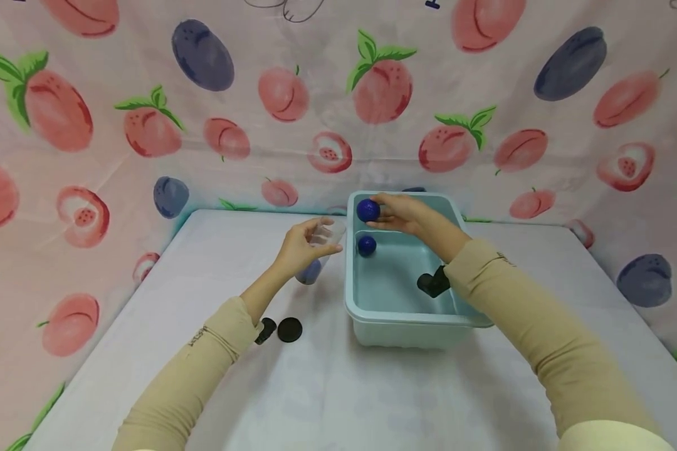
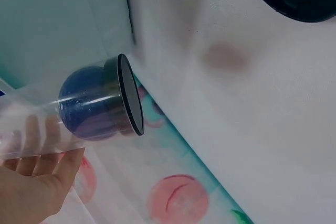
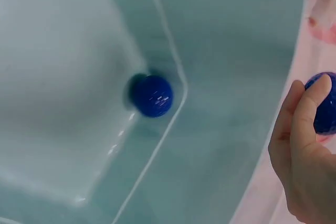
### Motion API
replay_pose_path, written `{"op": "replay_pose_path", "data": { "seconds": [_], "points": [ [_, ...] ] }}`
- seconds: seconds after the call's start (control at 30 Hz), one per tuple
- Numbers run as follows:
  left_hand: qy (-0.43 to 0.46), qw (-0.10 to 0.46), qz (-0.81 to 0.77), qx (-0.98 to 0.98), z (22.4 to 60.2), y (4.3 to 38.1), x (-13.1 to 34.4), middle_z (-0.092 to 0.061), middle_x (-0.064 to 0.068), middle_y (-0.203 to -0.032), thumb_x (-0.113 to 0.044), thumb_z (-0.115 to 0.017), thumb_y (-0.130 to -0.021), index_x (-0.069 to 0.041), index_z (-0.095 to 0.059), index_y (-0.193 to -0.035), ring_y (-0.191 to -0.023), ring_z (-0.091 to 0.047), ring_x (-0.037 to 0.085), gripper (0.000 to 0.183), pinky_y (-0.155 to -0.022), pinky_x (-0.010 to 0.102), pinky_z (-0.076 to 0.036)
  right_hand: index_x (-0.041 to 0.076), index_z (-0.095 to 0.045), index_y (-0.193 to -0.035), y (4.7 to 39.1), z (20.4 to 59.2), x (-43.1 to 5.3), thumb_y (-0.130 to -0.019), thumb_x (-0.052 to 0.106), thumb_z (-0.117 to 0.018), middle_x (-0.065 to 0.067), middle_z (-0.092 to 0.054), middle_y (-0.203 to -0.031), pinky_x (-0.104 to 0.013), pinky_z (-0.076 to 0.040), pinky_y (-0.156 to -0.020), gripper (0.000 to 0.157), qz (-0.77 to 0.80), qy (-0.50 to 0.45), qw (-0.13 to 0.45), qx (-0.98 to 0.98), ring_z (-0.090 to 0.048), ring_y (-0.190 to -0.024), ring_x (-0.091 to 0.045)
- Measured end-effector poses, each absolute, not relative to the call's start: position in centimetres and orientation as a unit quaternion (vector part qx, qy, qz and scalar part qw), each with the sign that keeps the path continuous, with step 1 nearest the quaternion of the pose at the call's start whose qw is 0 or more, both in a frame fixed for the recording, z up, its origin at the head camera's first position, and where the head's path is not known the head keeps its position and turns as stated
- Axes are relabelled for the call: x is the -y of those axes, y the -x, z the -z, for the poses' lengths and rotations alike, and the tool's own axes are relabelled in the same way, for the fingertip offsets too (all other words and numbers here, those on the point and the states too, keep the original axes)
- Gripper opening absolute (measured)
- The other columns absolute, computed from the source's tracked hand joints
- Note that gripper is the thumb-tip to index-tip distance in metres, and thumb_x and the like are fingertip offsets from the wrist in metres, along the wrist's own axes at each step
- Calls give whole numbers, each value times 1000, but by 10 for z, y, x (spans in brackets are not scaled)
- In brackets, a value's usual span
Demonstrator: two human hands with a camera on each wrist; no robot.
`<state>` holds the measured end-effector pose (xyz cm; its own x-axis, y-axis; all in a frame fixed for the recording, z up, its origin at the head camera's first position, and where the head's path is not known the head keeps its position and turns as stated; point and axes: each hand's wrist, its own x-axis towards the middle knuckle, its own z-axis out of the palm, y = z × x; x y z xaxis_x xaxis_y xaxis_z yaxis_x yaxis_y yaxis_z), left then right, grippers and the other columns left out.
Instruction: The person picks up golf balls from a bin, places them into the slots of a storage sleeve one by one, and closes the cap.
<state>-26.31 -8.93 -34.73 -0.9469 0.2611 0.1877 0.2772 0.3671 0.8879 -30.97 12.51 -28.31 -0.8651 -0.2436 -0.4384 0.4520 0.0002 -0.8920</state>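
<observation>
My left hand [image 1: 300,248] grips a clear plastic tube [image 1: 330,232], tilted, just left of the light-blue bin [image 1: 417,318]. One dark blue ball [image 2: 86,103] sits inside at the tube's lower end, against a black cap [image 2: 134,95]. Over the bin's far left part, my right hand [image 1: 406,216] pinches a blue golf ball [image 1: 368,210] between thumb and fingers. Below it, a second blue ball [image 1: 367,245] lies in the bin's left corner, seen also in the right wrist view.
Inside the bin, a black object [image 1: 431,283] is partly covered by the right sleeve. On the white table, left of the bin, lie a round black lid [image 1: 289,329] and another black piece [image 1: 266,330] beside the left cuff. A fruit-print cloth [image 1: 316,125] hangs behind.
</observation>
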Motion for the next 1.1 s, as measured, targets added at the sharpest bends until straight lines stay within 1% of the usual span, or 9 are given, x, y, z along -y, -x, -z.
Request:
{"op": "replay_pose_path", "data": {
  "seconds": [0.13,0.3,0.47,0.6,0.73,0.87,0.93,1.0,1.1],
  "points": [
    [160,12,537,828,345,266,88,-62,22,-118,-14,-76,-80,-5,-57,-125,-107,-61,37,50,-92,44,-52,7,-20,-149,304,275,-117,-99,22,-45,-21,-33,-148,-34,-42,-100,58,699,-64,263,-662,-41,-133,-29],
    [155,17,526,836,340,269,84,-63,20,-118,-15,-77,-79,-5,-57,-125,-107,-62,35,52,-91,43,-52,6,-19,-150,297,270,-110,-98,22,-48,-22,-31,-149,-36,-41,-100,61,694,-43,271,-666,-39,-134,-32],
    [148,12,513,845,339,269,80,-64,18,-118,-16,-78,-78,-5,-57,-126,-106,-62,32,54,-90,42,-53,4,-28,-147,293,270,-106,-98,21,-48,-21,-34,-147,-36,-45,-96,55,686,-24,269,-676,-41,-132,-33],
    [141,5,516,845,341,268,79,-64,18,-117,-16,-78,-78,-6,-58,-126,-107,-62,32,53,-90,42,-53,1,-35,-142,291,273,-106,-98,19,-48,-17,-43,-135,-39,-43,-99,50,681,-9,269,-681,-46,-124,-32],
    [138,4,517,845,346,267,79,-64,18,-117,-17,-78,-78,-6,-58,-126,-108,-61,33,53,-90,42,-52,-1,-38,-139,290,277,-106,-97,17,-49,-13,-47,-124,-42,-39,-103,47,681,-3,271,-680,-48,-117,-31],
    [136,14,520,843,348,268,80,-64,17,-118,-17,-78,-78,-7,-58,-126,-107,-61,33,53,-91,43,-52,0,-40,-137,292,276,-101,-96,16,-51,-16,-44,-132,-43,-39,-105,45,679,-12,270,-683,-47,-120,-33],
    [137,22,519,843,348,269,82,-64,17,-118,-17,-77,-78,-6,-58,-126,-107,-62,33,53,-91,43,-52,1,-42,-136,294,275,-97,-96,15,-53,-16,-44,-132,-38,-49,-96,44,677,-16,267,-686,-49,-117,-32],
    [139,27,517,844,348,269,84,-64,16,-118,-17,-78,-78,-6,-58,-126,-108,-61,32,54,-92,43,-51,1,-43,-136,295,273,-93,-95,13,-53,-15,-48,-126,-31,-56,-84,43,673,-17,264,-690,-53,-109,-28],
    [142,31,508,849,346,269,86,-65,16,-118,-18,-78,-78,-6,-59,-125,-108,-61,30,53,-93,43,-51,0,-45,-136,295,272,-92,-96,10,-52,-10,-51,-111,-23,-56,-66,42,669,-13,261,-696,-56,-94,-21]
  ]
}}
